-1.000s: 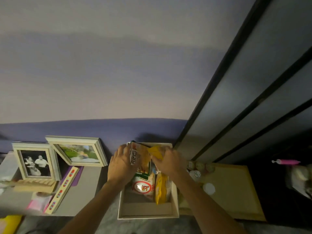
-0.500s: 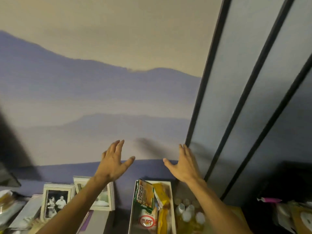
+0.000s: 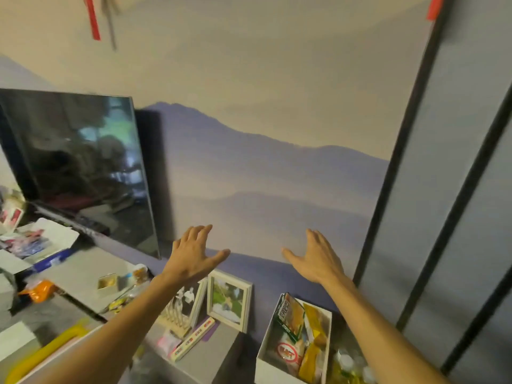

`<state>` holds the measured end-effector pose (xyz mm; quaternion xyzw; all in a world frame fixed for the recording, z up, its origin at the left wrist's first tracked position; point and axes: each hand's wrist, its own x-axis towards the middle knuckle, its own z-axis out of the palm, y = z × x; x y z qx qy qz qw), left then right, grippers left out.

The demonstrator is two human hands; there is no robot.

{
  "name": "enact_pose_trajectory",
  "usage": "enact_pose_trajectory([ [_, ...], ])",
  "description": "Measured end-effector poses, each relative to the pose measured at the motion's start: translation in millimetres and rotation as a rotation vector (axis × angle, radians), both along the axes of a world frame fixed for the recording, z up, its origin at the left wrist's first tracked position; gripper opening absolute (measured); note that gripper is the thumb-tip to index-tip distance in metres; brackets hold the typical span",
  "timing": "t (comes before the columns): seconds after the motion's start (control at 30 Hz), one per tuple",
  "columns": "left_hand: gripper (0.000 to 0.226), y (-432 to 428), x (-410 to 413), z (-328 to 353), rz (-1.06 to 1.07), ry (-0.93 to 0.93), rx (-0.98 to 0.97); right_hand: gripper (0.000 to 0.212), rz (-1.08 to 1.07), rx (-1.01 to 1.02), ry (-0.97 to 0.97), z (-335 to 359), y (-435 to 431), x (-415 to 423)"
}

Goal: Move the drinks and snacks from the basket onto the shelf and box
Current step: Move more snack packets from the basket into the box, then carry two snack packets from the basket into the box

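Standing packed in the white box (image 3: pixel 261 361), which sits just past the desk's (image 3: pixel 83 267) right end, are the snack packets: a green-and-orange one (image 3: pixel 288 314) at the back and yellow ones (image 3: pixel 315 353) to its right. Pale bottles (image 3: pixel 346 364) cluster just beside the box's right wall, too blurred to read. Both hands hang above, well clear of everything. The left hand (image 3: pixel 191 256) is over the picture frames (image 3: pixel 228 299) at the desk's back right corner, and the right hand (image 3: pixel 315 259) is over the box. Each has its fingers spread and holds nothing. This looks like a gap between loads. A yellow curved thing (image 3: pixel 41 353) off the desk's near edge may be the basket's handle; I cannot tell. If goods remain there, the next move calls for turning left and reaching down.
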<state>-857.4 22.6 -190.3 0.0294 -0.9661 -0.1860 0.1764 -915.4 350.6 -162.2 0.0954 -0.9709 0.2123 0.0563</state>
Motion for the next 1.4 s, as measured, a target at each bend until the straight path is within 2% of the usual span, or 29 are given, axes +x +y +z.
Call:
enact_pose_trajectory([
  [0.3, 0.099, -131.9, 123.7, 20.6, 0.277, -0.004, 0.003, 0.112, 0.253, 0.005, -0.004, 10.1, -156.0, 44.4],
  [0.4, 0.104, -186.1, 166.3, 17.4, 0.388, -0.035, 0.034, 0.110, 0.323, 0.017, -0.001, 13.0, -212.2, 54.8],
  [0.6, 0.101, -278.6, 239.8, -1.7, 0.545, -0.077, 0.078, 0.111, 0.473, 0.032, 0.001, 6.0, -334.8, 83.6],
  [0.8, 0.102, -341.9, 281.5, -41.5, 0.621, -0.107, 0.141, 0.111, 0.611, 0.072, -0.046, -29.4, -439.8, 112.4],
  [1.07, 0.113, -398.5, 286.0, -109.0, 0.720, -0.230, 0.268, 0.098, 0.741, 0.138, -0.182, -102.1, -537.8, 105.9],
  [1.23, 0.107, -427.0, 251.9, -157.8, 0.765, -0.313, 0.321, 0.098, 0.811, 0.189, -0.278, -157.1, -599.1, 66.8],
  [1.4, 0.103, -454.8, 202.1, -213.1, 0.822, -0.382, 0.363, 0.110, 0.877, 0.275, -0.339, -228.7, -654.7, 15.4],
])
